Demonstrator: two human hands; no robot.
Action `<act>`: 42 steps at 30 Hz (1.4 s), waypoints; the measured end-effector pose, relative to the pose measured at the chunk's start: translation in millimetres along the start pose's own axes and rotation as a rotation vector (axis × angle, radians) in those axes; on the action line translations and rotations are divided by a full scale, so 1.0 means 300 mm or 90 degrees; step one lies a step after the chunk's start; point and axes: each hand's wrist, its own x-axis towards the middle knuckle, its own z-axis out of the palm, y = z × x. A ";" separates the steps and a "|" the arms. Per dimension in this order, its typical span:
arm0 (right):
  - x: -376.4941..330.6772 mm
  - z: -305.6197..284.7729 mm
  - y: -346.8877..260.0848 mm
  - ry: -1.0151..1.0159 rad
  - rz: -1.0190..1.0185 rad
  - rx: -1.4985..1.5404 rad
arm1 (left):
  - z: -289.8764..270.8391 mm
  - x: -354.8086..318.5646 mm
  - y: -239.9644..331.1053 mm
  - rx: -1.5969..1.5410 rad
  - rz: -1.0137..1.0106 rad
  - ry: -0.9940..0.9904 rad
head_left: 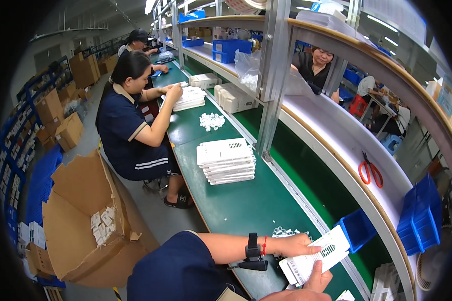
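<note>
A flat white box (314, 258) with dark print is held tilted over the green workbench. My left hand (295, 245), with a black wristband and a red bracelet at the wrist, is closed on its upper left edge, thumb across the face. From the lower edge, my right hand (318, 279) grips the near side, thumb pressed on the printed face and the other fingers partly hidden underneath. Just behind my left hand lies a pile of small white loop-shaped parts (282, 232). Farther up the bench stands a stack of similar white boxes (226, 161).
A co-worker (130, 108) handles white pieces farther along the bench (186, 145), near another small-parts pile (212, 121). Blue bins (356, 231) and red-handled scissors (370, 173) are to the right. A large open carton (80, 185) stands left; a metal post (273, 85) rises ahead.
</note>
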 end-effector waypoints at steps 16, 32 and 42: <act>0.041 -0.023 -0.153 0.224 0.113 0.199 | -0.071 -0.033 0.045 0.216 0.027 -0.166; -0.011 0.085 -0.107 -0.054 0.168 0.274 | 0.006 -0.045 0.113 0.648 0.245 0.198; -0.019 0.129 -0.105 0.002 0.134 0.385 | -0.008 -0.046 0.065 0.555 0.339 0.193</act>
